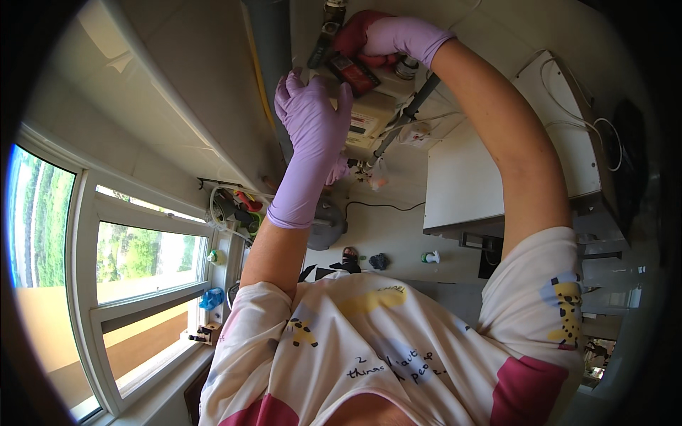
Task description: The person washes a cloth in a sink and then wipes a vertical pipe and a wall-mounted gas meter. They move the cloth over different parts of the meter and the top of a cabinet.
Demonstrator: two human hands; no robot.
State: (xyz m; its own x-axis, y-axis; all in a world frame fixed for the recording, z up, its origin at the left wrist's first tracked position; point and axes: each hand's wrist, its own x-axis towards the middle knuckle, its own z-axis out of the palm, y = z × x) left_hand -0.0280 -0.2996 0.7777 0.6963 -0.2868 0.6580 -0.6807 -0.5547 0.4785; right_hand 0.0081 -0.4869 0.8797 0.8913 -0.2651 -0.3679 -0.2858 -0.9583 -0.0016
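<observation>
Both my hands wear thin purple gloves and are raised high in the head view. My right hand (394, 37) holds a dark red cloth (354, 34) against the fittings above a beige meter box (367, 117). Just under the cloth is a red and black panel (358, 75) bearing writing. My left hand (317, 112) is beside the meter box, its fingers apart and holding nothing that I can see. Whether its fingertips touch anything cannot be told. A valve with a dark handle (322, 45) shows between my hands, and a metal pipe coupling (406, 67) sits below my right wrist.
A grey pipe (407, 114) slants down from the meter, with thin cables nearby. A white cabinet (463, 175) is at right. At left is a window (152, 245), with a blue plastic bag (212, 299) by it. A spray bottle (430, 257) and a grey rounded container (325, 226) are lower down.
</observation>
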